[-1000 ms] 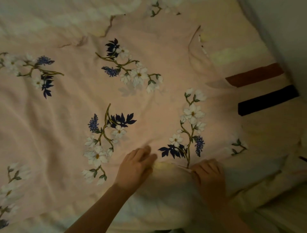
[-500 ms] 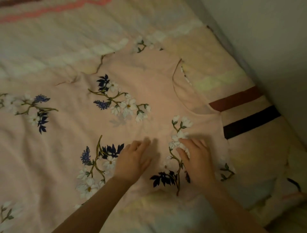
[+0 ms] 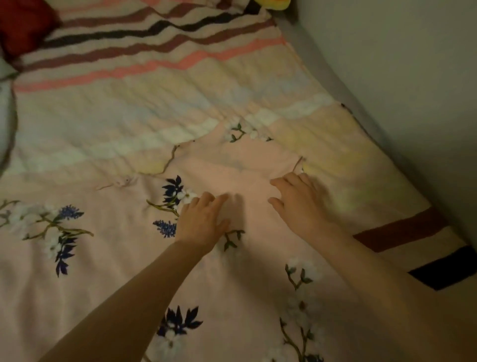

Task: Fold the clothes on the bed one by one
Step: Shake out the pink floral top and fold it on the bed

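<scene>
A pale pink garment [image 3: 124, 258] printed with white and dark blue flowers lies spread flat across the bed. Its neckline edge [image 3: 298, 164] shows just beyond my right hand. My left hand [image 3: 204, 219] rests palm down on the fabric beside a flower print, fingers straight. My right hand [image 3: 299, 204] lies flat on the pink cloth near the neckline, fingers spread. Neither hand holds any fabric.
The garment lies on a striped bedcover [image 3: 154, 85] with pink, brown and black bands. A red cushion [image 3: 23, 28] sits at the far left corner. A wall [image 3: 400, 64] runs along the bed's right side. A yellow object [image 3: 273, 3] peeks in at the top.
Both hands have slid away from me up the garment, from its near edge to the area by the neckline. The view has tilted up, showing more of the bedcover.
</scene>
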`<action>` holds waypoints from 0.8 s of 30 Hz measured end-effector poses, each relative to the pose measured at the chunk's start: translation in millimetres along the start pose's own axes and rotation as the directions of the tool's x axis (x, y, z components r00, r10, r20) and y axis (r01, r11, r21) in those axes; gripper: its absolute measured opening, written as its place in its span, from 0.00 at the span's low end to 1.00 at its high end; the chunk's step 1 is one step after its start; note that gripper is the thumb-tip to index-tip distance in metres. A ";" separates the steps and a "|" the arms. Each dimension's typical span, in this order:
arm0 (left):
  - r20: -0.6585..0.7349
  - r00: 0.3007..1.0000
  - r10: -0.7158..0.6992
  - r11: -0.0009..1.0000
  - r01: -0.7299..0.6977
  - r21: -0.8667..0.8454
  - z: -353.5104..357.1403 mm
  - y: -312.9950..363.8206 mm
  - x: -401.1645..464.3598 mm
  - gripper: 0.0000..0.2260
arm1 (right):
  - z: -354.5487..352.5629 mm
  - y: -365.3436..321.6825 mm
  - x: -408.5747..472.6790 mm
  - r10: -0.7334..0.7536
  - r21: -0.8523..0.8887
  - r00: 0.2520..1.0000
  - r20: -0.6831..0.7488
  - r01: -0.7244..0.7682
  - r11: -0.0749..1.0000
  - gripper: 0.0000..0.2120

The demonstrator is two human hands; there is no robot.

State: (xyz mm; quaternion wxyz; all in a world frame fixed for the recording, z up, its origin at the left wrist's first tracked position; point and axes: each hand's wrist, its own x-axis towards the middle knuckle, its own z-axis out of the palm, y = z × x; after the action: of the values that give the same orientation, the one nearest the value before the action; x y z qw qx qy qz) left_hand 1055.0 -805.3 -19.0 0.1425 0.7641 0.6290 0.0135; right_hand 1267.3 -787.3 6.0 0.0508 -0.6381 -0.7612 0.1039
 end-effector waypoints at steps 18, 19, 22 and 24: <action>-0.012 0.969 -0.245 0.967 0.244 -0.076 -7.7 -104.8 149.7 0.26 | 39.0 -3.2 212.8 0.124 0.121 0.992 0.030 -0.127 0.984 0.25; -0.020 0.972 -0.236 0.964 0.231 -0.130 -5.3 -107.3 150.5 0.25 | 40.0 -3.1 217.1 0.158 0.184 0.986 0.055 -0.165 0.969 0.27; -0.030 0.965 -0.262 0.918 0.240 -0.316 -1.4 -111.9 153.3 0.27 | 41.2 -6.0 223.2 0.222 0.306 0.971 0.084 -0.237 0.922 0.28; 0.023 0.951 -0.310 0.847 0.287 -0.448 -3.5 -114.2 155.6 0.28 | 41.3 -9.4 225.6 0.249 0.368 0.965 0.083 -0.261 0.892 0.26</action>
State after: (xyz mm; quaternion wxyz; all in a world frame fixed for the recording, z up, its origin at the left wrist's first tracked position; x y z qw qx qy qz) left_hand 977.4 -635.3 -67.1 0.2986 0.6033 0.7233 0.1540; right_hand 1208.9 -571.1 -44.6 0.1452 -0.7090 -0.6376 0.2642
